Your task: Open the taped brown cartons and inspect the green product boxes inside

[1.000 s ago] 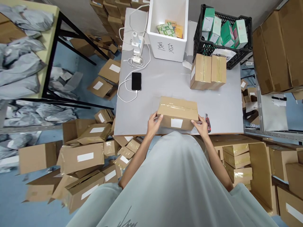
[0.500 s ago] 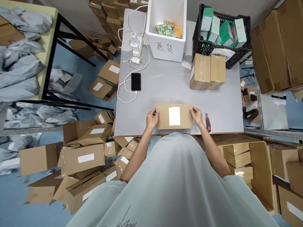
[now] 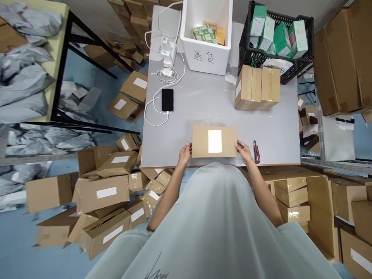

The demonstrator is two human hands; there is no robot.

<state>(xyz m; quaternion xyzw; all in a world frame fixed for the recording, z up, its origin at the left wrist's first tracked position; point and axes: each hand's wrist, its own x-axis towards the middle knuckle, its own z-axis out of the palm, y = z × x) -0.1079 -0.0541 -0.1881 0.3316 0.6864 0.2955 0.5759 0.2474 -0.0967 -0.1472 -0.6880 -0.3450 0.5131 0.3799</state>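
Note:
A flat-topped cardboard box (image 3: pixel 200 142) with a white label (image 3: pixel 214 142) lies at the near side of the grey table, its long side across my body. My left hand (image 3: pixel 184 154) grips its left end, with the fingertips partly hidden behind the edge. At the opposite end my right hand (image 3: pixel 243 150) pinches the side between thumb and fingers. A red and black utility knife (image 3: pixel 256 151) rests just right of my right hand.
Two taped cartons (image 3: pixel 257 88) stand before a black crate (image 3: pixel 247 58) of green boxes. A white foam bin (image 3: pixel 205 60) is at the back. A phone (image 3: pixel 167 100) on a cable lies left. Several cartons (image 3: pixel 101 195) crowd the floor; an open large carton (image 3: pixel 319 217) stands right.
Both hands have slid slightly toward me along the box's ends. The box itself has barely shifted, and the view has tilted a little.

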